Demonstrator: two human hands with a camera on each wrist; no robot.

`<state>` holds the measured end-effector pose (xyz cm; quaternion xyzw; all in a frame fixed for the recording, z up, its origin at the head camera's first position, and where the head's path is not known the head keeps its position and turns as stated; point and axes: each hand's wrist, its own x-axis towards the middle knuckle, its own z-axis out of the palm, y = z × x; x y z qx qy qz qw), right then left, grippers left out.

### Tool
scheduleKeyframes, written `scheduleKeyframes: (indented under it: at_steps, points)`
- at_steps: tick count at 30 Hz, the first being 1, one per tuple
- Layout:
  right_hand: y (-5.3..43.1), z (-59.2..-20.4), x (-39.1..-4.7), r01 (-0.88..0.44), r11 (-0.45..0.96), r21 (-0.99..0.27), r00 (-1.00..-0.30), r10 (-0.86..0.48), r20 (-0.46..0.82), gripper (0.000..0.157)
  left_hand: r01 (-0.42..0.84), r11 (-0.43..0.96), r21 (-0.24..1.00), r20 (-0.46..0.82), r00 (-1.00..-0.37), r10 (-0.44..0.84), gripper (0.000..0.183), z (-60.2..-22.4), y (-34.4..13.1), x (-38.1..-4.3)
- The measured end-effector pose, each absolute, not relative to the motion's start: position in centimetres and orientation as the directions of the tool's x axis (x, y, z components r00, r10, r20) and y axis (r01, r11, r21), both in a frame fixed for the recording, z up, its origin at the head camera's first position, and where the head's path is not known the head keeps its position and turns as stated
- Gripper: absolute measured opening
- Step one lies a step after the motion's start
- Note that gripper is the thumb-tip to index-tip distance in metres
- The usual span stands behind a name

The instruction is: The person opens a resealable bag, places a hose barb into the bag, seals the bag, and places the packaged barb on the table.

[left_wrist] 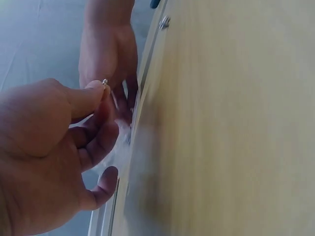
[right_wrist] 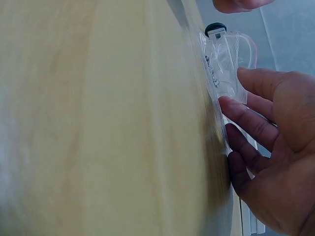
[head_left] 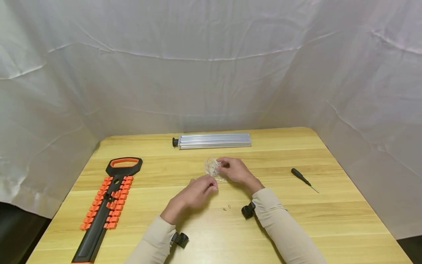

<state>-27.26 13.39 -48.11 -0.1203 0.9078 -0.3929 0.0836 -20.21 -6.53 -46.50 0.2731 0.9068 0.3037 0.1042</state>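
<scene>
A clear plastic bag (head_left: 210, 165) with small metal parts inside lies on the table in front of the hands. My right hand (head_left: 235, 171) is at the bag's right side, and in the right wrist view its thumb and index finger pinch the clear film (right_wrist: 227, 64). Just nearer to me, my left hand (head_left: 197, 191) holds a tiny shiny metal piece (left_wrist: 105, 82) between thumb and index fingertip, mostly covered by them. Two more small metal pieces (head_left: 225, 209) lie loose on the wood between the forearms.
A silver aluminium profile (head_left: 214, 140) with a black knob lies along the back. To the right is a black-handled screwdriver (head_left: 300, 176). A long black rack (head_left: 95, 223) with orange clips stretches along the left. Pale cloth (head_left: 204, 88) hangs around the wooden table (head_left: 280, 154).
</scene>
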Motion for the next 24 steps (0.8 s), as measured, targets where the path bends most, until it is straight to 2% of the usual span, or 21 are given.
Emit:
scheduleKeyframes:
  at_steps: [12,24]
  points:
    - [13.6,-48.3,-27.3,-0.211,0.661,-0.72,-0.949,-0.315,-0.012,0.038,0.313,0.696,0.646,0.082,-0.935,0.344,0.016,-46.6,-7.1,-23.0]
    - [13.5,-48.5,-27.5,-0.212,0.64,-0.739,-0.94,-0.341,-0.026,0.039,0.287,0.751,0.595,0.118,-0.955,0.271,0.017,-46.6,-6.3,-25.2]
